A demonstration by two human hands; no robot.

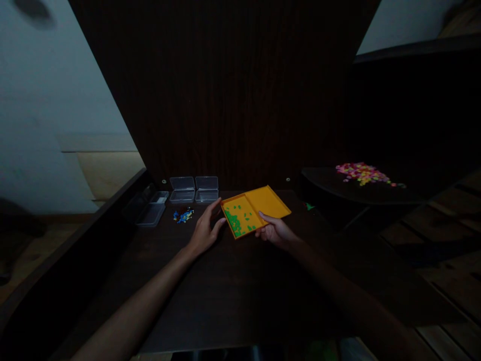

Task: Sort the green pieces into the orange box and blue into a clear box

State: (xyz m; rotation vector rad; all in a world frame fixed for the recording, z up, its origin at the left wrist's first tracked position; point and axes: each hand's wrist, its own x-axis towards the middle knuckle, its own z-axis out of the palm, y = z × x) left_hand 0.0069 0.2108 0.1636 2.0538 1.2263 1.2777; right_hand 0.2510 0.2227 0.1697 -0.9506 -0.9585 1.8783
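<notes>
A yellow hinged box (268, 202) lies opened out flat, tilted, above the dark desk. Small green pieces (234, 220) are heaped along the left side of its left half, with several scattered loosely beside them. My right hand (276, 231) grips the box's near edge around the hinge, thumb on top and fingers beneath. At the box's left edge is my left hand (206, 228), its thumb and fingers spread apart; the fingertips are at the rim, and I cannot tell whether they press on it.
Clear plastic lidded boxes (206, 195) stand open at the back left, near a small pile of blue, yellow and dark pieces (183, 215). Pink, yellow and orange pieces (363, 173) lie on a dark curved surface at right. A green bit (309, 206) lies right of the yellow box.
</notes>
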